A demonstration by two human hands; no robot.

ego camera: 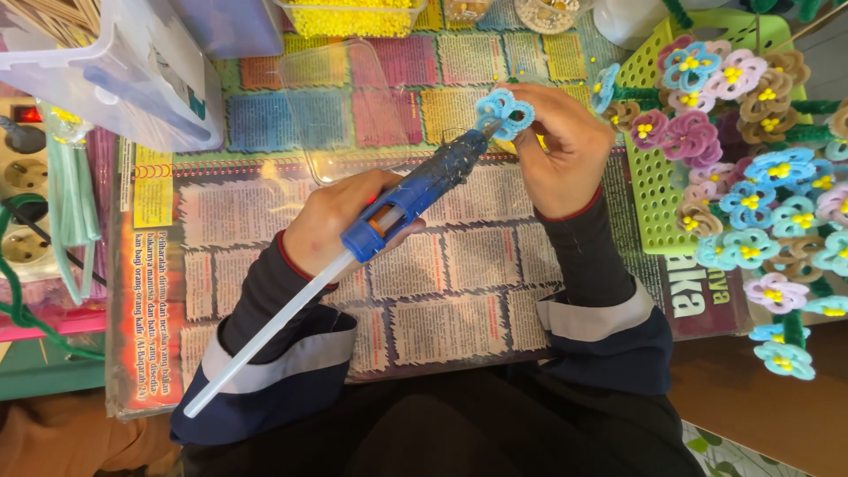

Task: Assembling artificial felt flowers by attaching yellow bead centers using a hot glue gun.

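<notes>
Seen from above, a person's left hand (340, 221) is wrapped tight around a blue hot glue gun (415, 199), with a long pale glue stick (265, 340) jutting out behind it toward the near left. The gun slants up to the right so that its nozzle meets a small light blue pipe-cleaner flower (503, 112), which sits far from the body, just right of centre. The right hand (561, 146) pinches that flower between curled fingertips, turning its centre toward the nozzle, seemingly so glue lands in the middle. Both hands hover over a work surface covered with printed sheets under clear plastic (442, 283). On the right, a green perforated basket (658, 199) lies beside a dense bunch of finished flowers (751, 159) in pink, blue, brown and lilac, each with yellow bead centres. At the far edge stands a tub of yellow beads (362, 18), within easy reach. A clear plastic box (115, 79) sits far left, above a power strip (26, 177)
</notes>
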